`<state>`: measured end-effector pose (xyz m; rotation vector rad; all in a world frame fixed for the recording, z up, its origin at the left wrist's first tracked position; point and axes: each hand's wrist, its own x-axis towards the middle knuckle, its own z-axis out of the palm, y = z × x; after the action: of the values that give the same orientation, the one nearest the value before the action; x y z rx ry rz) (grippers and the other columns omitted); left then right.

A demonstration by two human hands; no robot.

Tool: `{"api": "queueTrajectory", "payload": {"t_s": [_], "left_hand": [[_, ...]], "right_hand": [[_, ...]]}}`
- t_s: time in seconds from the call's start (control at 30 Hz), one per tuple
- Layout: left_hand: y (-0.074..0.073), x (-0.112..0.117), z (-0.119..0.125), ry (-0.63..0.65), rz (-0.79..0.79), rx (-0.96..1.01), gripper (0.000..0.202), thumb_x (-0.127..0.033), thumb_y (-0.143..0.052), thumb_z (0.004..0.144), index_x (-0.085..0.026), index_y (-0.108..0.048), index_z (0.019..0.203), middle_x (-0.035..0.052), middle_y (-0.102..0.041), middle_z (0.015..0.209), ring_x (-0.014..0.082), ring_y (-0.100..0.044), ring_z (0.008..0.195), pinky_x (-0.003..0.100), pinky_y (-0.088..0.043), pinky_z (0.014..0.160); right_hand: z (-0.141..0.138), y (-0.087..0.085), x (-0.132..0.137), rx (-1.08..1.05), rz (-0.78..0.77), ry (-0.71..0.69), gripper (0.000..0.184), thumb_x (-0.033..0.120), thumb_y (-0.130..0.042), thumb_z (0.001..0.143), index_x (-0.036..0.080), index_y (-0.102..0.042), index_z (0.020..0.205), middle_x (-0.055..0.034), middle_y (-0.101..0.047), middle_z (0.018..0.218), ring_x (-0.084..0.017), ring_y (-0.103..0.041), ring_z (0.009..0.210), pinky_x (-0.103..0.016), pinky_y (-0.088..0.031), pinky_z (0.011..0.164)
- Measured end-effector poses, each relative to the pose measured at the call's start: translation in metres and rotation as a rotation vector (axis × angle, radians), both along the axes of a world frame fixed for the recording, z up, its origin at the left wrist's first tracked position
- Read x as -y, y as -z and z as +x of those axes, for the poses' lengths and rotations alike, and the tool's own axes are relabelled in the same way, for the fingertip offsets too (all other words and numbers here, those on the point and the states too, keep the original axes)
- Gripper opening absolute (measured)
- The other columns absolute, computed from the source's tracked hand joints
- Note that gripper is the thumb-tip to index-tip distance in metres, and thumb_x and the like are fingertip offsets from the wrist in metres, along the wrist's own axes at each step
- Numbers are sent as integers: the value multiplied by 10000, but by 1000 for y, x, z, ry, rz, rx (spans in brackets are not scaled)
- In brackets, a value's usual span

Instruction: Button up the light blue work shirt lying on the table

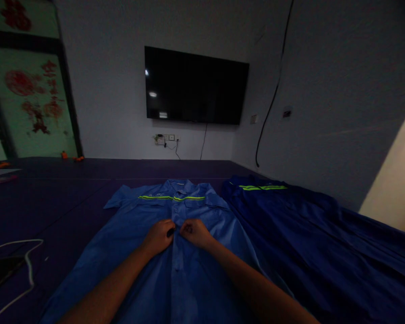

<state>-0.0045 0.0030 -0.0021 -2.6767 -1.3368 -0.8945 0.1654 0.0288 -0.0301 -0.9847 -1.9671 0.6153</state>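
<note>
Light blue shirt: lying flat and front-up on the dark purple surface, collar pointing to 12 o'clock and hem running out of view at 6 o'clock.
Reflective stripe: crossing the chest of the shirt, just at 12 o'clock from both hands.
Left hand: resting on the shirt's front strip at mid-chest, fingers curling in and pinching the cloth. A small dark spot is showing at the fingertips, and the dim light is making it hard to tell whether it is a button.
Right hand: sitting just at 3 o'clock of the left hand, nearly touching it, fingers likewise closing on the same strip.
Dark blue garment: spreading out at 3 o'clock of the shirt, its edge touching or overlapping the shirt's side.
White cable: looping on the surface at 9 o'clock, well apart from the hands.
Television: hanging on the wall at 12 o'clock, screen dark.
Risk, cloth: pulling the two edges unevenly is likely to be dragging wrinkles into the smooth front, or skewing one side against the other.
Risk, light: the room being this dim, the fingers are probably working by feel, so a pinch could be slipping off a small fastening.
Risk, neighbour: a forearm sweeping towards 3 o'clock could be catching the dark garment and shifting it.
</note>
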Motion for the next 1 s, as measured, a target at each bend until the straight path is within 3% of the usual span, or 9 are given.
{"api": "queueTrajectory", "payload": {"t_s": [0.17, 0.47, 0.67, 1.0], "left_hand": [[-2, 2, 1, -19, -20, -3, 153, -109, -465, 684, -181, -582, 753, 29, -630, 766, 158, -566, 761, 238, -405, 653], [-4, 4, 3, 28, -39, -32, 177, -80, -452, 683, -179, -574, 765, 24, -613, 797, 151, -556, 790, 226, -395, 680], [-4, 4, 3, 42, -45, -50, 242, -39, -417, 677, -174, -574, 801, 34, -605, 838, 150, -552, 810, 225, -396, 689], [-4, 4, 2, 46, -43, -74, 234, -51, -408, 699, -178, -587, 781, 27, -609, 814, 149, -554, 818, 230, -406, 706]], "right_hand": [[0, 3, -3, -4, 15, 2, 49, 147, -610, 726, 160, -648, 697, 12, -615, 601, -118, -556, 541, -172, -373, 465], [1, 2, -3, 3, 29, -11, 89, 93, -580, 717, 156, -637, 691, 7, -612, 617, -121, -554, 557, -178, -376, 495], [0, -3, 2, -46, 30, -18, 163, 96, -573, 728, 168, -643, 857, 18, -614, 639, -123, -560, 563, -183, -393, 511], [0, -1, 0, 81, 97, -97, 176, 155, -512, 799, 165, -666, 713, 17, -617, 610, -129, -563, 564, -187, -360, 494]]}}
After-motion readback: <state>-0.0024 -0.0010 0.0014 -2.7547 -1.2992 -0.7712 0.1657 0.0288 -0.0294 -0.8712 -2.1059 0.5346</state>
